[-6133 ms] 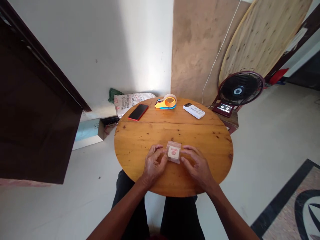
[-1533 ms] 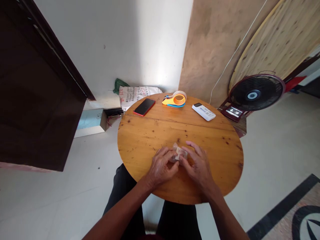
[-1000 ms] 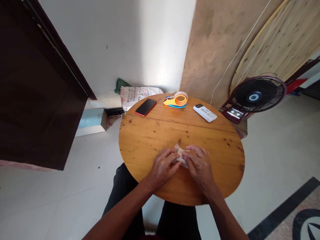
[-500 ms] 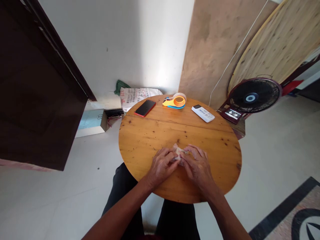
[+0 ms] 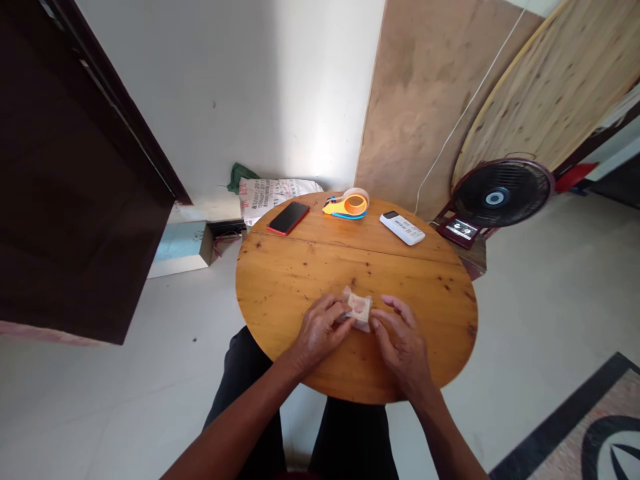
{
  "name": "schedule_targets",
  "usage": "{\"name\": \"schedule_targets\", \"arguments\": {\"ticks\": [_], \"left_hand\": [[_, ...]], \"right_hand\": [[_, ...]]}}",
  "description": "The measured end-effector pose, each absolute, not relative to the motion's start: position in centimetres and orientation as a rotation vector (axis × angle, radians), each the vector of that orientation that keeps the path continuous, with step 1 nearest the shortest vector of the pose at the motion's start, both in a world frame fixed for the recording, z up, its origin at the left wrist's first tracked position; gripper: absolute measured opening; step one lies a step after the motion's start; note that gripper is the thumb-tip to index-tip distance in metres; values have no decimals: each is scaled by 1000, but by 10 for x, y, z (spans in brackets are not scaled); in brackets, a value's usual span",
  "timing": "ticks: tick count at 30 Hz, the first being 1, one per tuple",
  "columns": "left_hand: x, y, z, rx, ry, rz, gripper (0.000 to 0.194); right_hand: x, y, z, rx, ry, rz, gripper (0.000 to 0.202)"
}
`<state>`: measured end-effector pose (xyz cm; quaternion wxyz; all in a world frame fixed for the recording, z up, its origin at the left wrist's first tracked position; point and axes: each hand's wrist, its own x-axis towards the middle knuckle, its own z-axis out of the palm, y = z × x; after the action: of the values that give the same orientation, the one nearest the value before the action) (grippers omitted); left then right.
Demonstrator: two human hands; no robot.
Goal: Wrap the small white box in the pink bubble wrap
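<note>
A small squarish packet (image 5: 360, 307) in clear crinkled wrapping, pale with a reddish mark on top, rests on the round wooden table (image 5: 420, 287). My left hand (image 5: 324, 328) grips its left side, with thumb and fingers at the near-left edge. On the other side, my right hand (image 5: 403, 337) is held with its fingers apart and curved, close by the packet's right edge. Whether the right fingertips touch the wrapping I cannot tell. What the packet contains is not clear.
Along the table's far side lie a red-edged phone (image 5: 289, 218), an orange and blue tape dispenser (image 5: 347, 204) and a white device (image 5: 403, 228). A fan (image 5: 500, 193) stands beyond the right edge. A printed sack (image 5: 273, 193) leans by the wall.
My right hand has drawn back to the right from the packet and its fingers have spread. More of the packet's top now shows. My left hand stays on it.
</note>
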<state>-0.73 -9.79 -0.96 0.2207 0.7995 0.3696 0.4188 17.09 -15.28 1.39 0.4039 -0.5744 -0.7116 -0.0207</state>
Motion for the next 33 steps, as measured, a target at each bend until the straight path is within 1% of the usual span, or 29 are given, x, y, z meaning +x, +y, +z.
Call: {"name": "schedule_targets", "arguments": {"ticks": [7, 15, 19, 23, 26, 29, 33], "left_hand": [[-7, -98, -8, 2218, 1021, 1173, 10], [-7, -98, -9, 2222, 1022, 1153, 10], [-7, -98, -10, 2232, 1029, 1155, 10], [-7, -98, -10, 2237, 1012, 1169, 9], [-7, -98, -9, 2226, 998, 1176, 10], [-7, -98, -8, 2209, 997, 1180, 11], [-7, -100, -6, 2174, 970, 1230, 19]], "right_hand": [[167, -142, 14, -1479, -1917, -77, 27], [160, -139, 30, -1527, -2161, -279, 25], [159, -137, 36, -1503, -2239, -313, 26], [160, -147, 29, -1435, -2180, -258, 28], [162, -159, 20, -1371, -2040, -198, 29], [167, -167, 13, -1407, -1878, -159, 27], [173, -170, 8, -1459, -1806, -97, 24]]}}
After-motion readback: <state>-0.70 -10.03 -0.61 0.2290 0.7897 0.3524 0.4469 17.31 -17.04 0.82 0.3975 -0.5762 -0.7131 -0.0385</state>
